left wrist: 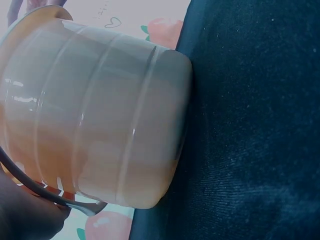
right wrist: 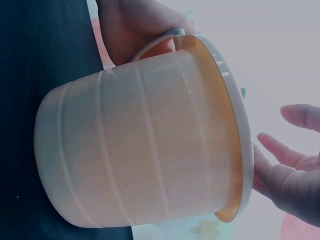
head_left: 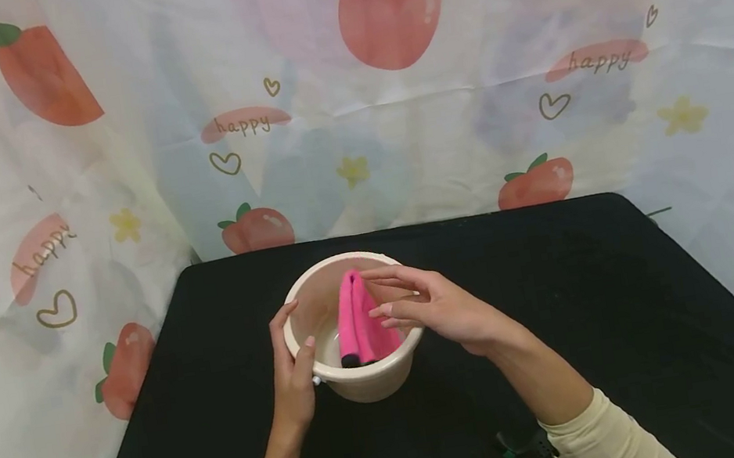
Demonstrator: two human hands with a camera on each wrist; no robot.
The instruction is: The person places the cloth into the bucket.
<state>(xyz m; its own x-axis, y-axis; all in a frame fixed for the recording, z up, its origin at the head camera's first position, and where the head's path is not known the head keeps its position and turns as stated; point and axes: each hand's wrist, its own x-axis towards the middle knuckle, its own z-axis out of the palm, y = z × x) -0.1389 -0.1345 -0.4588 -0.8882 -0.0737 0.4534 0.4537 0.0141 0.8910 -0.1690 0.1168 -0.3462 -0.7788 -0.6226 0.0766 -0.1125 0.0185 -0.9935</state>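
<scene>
A cream plastic bucket (head_left: 370,385) with ribbed sides (left wrist: 100,115) stands on the black cloth, its mouth toward the head camera. My left hand (head_left: 294,386) grips the rim on the left, thumb and a fingertip over the edge. Inside the bucket, a folded bright pink fabric piece (head_left: 354,318) with black at its lower end leans upright. My right hand (head_left: 446,308) hangs over the right side of the rim, fingers extended close beside the pink fabric. In the right wrist view its fingers (right wrist: 295,117) are spread, with nothing between them.
Black cloth (head_left: 601,320) covers the table. A pale curtain (head_left: 411,143) printed with fruit, hearts and "happy" stands behind and along the sides. The bucket's thin handle (left wrist: 45,192) hangs near my left hand. A small dark item (head_left: 524,447) lies by the right sleeve.
</scene>
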